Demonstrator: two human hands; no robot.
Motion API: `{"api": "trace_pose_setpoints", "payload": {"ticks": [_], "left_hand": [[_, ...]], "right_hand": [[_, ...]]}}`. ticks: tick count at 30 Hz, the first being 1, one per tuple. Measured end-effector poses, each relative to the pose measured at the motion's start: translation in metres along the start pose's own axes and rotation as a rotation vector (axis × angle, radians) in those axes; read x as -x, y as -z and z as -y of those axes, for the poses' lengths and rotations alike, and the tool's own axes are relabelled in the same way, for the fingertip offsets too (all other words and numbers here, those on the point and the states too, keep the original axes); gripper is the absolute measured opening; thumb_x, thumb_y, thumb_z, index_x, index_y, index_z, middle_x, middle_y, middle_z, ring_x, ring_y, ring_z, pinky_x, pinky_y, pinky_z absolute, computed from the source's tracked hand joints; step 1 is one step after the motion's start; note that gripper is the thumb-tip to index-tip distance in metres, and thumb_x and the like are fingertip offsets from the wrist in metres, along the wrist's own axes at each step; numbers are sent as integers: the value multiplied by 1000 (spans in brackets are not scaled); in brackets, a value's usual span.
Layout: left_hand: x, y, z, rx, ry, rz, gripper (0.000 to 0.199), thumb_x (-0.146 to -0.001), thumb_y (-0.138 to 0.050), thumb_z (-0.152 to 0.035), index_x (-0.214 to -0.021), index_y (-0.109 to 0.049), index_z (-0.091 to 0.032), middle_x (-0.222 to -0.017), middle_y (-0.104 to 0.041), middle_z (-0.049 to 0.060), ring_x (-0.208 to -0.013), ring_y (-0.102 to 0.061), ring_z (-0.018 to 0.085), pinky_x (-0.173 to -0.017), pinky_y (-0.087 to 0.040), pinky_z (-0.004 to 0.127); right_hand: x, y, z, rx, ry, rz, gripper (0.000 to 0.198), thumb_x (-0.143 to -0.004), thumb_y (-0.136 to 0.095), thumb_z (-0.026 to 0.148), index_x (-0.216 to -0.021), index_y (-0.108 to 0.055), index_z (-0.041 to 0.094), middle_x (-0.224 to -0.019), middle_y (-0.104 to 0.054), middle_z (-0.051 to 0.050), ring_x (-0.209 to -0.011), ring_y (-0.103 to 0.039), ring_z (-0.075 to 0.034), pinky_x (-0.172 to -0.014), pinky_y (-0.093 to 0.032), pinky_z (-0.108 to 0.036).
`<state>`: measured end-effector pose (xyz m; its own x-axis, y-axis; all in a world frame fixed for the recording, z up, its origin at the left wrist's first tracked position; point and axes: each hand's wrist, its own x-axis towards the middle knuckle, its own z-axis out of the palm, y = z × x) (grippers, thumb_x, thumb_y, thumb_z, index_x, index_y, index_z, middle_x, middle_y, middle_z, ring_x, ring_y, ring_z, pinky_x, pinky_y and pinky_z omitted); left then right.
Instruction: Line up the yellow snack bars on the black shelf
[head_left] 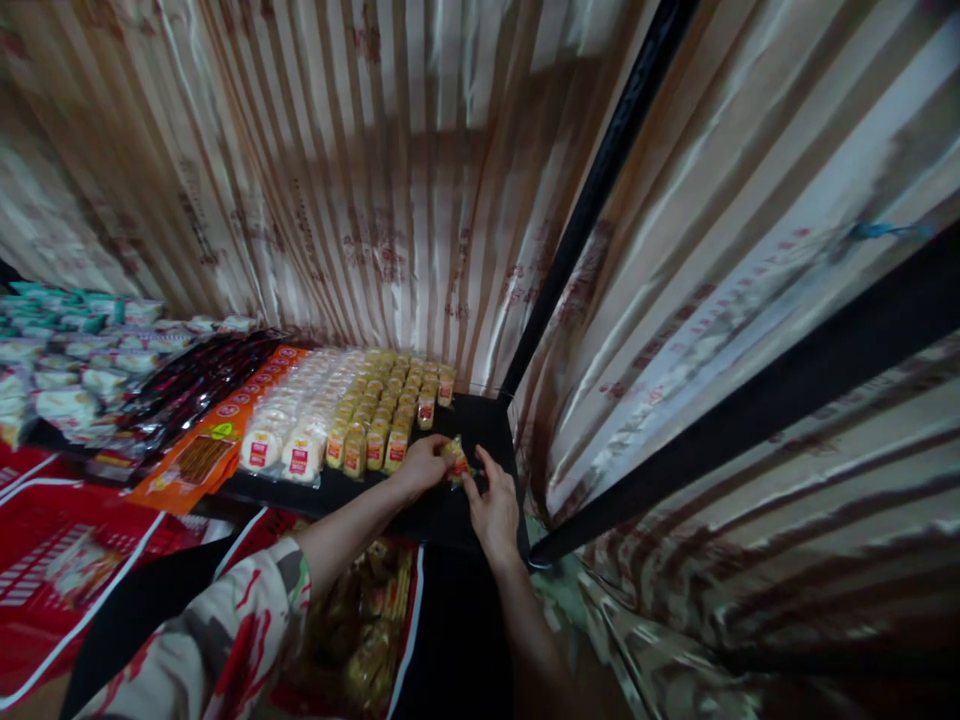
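Note:
A small wrapped snack cake (457,461), yellow with a red label in clear film, is between my two hands above the black shelf top (484,420). My left hand (421,466) pinches its left end with the fingertips. My right hand (495,508) is at its right end, the thumb against the lower edge and the fingers curved. To the left stand rows of similar yellow wrapped cakes (376,440), upright and close together with their red labels facing me. One row reaches further back toward the curtain.
Left of the cakes lie white round packets (300,455), an orange bag (196,465), dark glossy packs (202,375) and green-white packets (75,315). Below hang red bags (60,570), and more yellow packets (375,630) sit there. Black poles (577,240) and striped sheeting (390,180) enclose the shelf.

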<state>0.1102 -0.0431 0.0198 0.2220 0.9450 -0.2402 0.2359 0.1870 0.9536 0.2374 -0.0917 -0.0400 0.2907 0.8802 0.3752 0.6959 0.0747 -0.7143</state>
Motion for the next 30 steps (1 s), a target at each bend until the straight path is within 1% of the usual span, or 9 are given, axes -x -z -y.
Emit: {"api": "trace_pose_setpoints", "payload": {"ticks": [4,6,9,12,15,17,22,26,30], "left_hand": [[-22,-5,0,-203,-87,-37,29,-76,-57,-17,-105,-64,-16,-96,-69,6,-81,-63,15,-72,-48,22],[-33,-8,-2,-241,-89,-82,37,-77,-57,-18,-114,-60,-16,-107,-67,8,-93,-62,17,-81,-47,24],[-44,-14,-5,-229,-84,-173,44,-79,-55,-19,-123,-53,-13,-120,-60,13,-107,-58,20,-92,-43,27],[-50,-21,-9,-112,-68,-245,39,-79,-55,-18,-117,-56,-13,-124,-57,15,-113,-54,22,-99,-37,31],[-55,-28,-8,49,-49,-248,27,-76,-54,-11,-101,-62,-16,-114,-63,11,-115,-52,24,-103,-33,34],[-61,-31,-6,171,-42,-245,24,-74,-54,-8,-94,-62,-18,-111,-63,9,-119,-48,23,-105,-31,33],[-81,-36,1,448,-6,-195,21,-75,-51,-6,-88,-61,-19,-114,-62,8,-125,-41,20,-105,-31,31],[-95,-38,6,513,-12,-164,19,-75,-51,-6,-86,-61,-18,-118,-60,11,-128,-39,22,-104,-32,31],[-105,-40,14,532,-16,-114,18,-77,-51,-10,-91,-61,-17,-123,-57,12,-132,-34,21,-106,-29,31]], "right_hand": [[-16,-10,-6,-16,40,35,42,-80,-47,31,-119,-58,18,-94,-66,-7,-86,-55,-21,-78,-45,-34],[-25,-18,-12,-20,24,33,41,-78,-48,30,-115,-60,18,-89,-66,-7,-83,-55,-21,-76,-45,-33],[-43,-31,-21,-30,-23,14,38,-74,-51,30,-108,-63,18,-89,-67,-7,-82,-57,-20,-77,-45,-32],[-65,-44,-27,-63,-105,14,38,-73,-50,31,-107,-63,20,-90,-68,-6,-80,-59,-19,-75,-46,-31],[-85,-56,-29,-90,-215,40,39,-72,-50,32,-108,-63,21,-89,-68,-5,-80,-61,-19,-73,-46,-30],[-97,-64,-30,-103,-259,48,39,-72,-51,31,-107,-64,21,-88,-68,-4,-80,-61,-19,-72,-47,-30],[-118,-82,-35,-152,-218,17,38,-71,-47,25,-105,-64,21,-86,-67,-3,-78,-61,-18,-74,-47,-30],[-132,-91,-39,-180,-191,36,40,-69,-46,18,-105,-63,20,-94,-66,-5,-86,-61,-18,-79,-47,-30],[-138,-95,-39,-148,-159,93,38,-70,-47,16,-103,-65,20,-92,-66,-6,-88,-61,-20,-80,-47,-31]]}}
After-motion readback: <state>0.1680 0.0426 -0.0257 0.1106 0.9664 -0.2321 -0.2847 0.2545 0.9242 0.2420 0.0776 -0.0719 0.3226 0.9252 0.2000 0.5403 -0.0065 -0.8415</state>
